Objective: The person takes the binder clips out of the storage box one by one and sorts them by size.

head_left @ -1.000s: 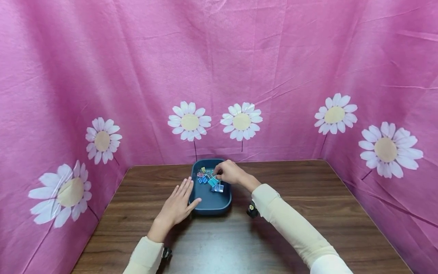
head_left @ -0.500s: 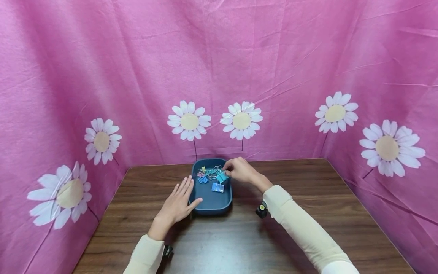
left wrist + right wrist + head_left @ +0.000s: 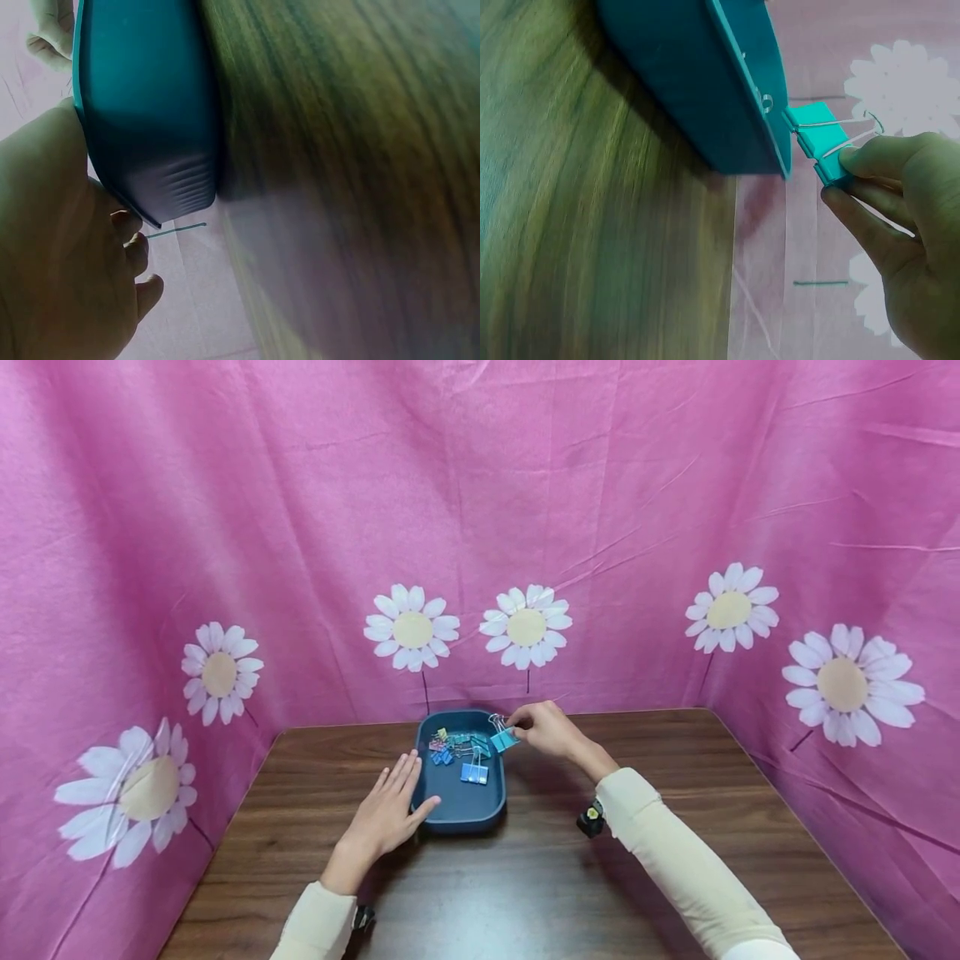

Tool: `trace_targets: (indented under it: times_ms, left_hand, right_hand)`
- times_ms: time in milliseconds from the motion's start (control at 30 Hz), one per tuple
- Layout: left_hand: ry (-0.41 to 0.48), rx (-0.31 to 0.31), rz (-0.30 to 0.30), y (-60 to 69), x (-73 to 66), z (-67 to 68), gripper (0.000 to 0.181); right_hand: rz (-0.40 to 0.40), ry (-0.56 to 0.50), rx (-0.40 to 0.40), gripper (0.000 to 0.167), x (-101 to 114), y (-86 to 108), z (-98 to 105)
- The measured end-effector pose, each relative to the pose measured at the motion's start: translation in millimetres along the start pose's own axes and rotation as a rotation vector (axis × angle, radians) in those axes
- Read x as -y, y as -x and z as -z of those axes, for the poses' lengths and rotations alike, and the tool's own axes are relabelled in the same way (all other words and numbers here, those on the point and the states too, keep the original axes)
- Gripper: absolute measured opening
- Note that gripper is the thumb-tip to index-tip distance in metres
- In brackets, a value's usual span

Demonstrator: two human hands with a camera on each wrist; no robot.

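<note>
A dark blue tray (image 3: 459, 810) with rounded corners lies on the table, holding several small binder clips (image 3: 442, 756) in yellow, pink, blue and teal. A larger blue binder clip (image 3: 474, 774) lies flat near its middle. Pinched between thumb and fingers, a teal binder clip (image 3: 819, 135) hangs from my right hand (image 3: 550, 729) at the tray's right rim, its wire handles pointing up and away. With fingers straight, my left hand (image 3: 382, 814) rests against the tray's left side, thumb over the rim; the left wrist view shows the hand (image 3: 67, 240) along the tray wall (image 3: 150, 97).
The brown wooden table (image 3: 480, 893) runs around the tray. Pink cloth (image 3: 630, 485) with printed white daisies hangs behind and on both sides. The tray's far end stands close to the back edge and the cloth.
My right hand has moved right, carrying the teal binder clip from the pile up to the tray's right rim. The left hand has stayed at the tray's left side.
</note>
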State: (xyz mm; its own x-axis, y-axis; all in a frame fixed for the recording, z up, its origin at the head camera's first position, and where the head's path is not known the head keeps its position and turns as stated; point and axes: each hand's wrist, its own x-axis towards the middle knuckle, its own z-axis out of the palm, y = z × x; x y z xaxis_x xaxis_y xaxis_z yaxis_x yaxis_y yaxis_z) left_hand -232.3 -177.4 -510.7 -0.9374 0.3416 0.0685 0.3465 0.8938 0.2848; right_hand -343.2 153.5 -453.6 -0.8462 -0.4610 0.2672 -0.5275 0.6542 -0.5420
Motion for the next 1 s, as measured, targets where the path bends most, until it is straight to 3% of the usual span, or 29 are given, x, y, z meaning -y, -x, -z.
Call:
trace_targets:
  times_ms: [300,667,1000]
  left_hand:
    - [-0.002,0.007,0.013,1.9,1.5,0.9,0.088]
    - [-0.002,-0.039,-0.001,1.4,5.2,-0.7,0.087]
    - [0.008,-0.045,-0.013,1.1,6.7,-1.6,0.086]
  right_hand:
    - [-0.039,0.016,-0.046,0.013,-20,8.8,9]
    - [-0.1,-0.015,-0.065,0.015,-44,15.2,16]
    - [-0.122,-0.019,-0.081,0.013,-53,15.5,18]
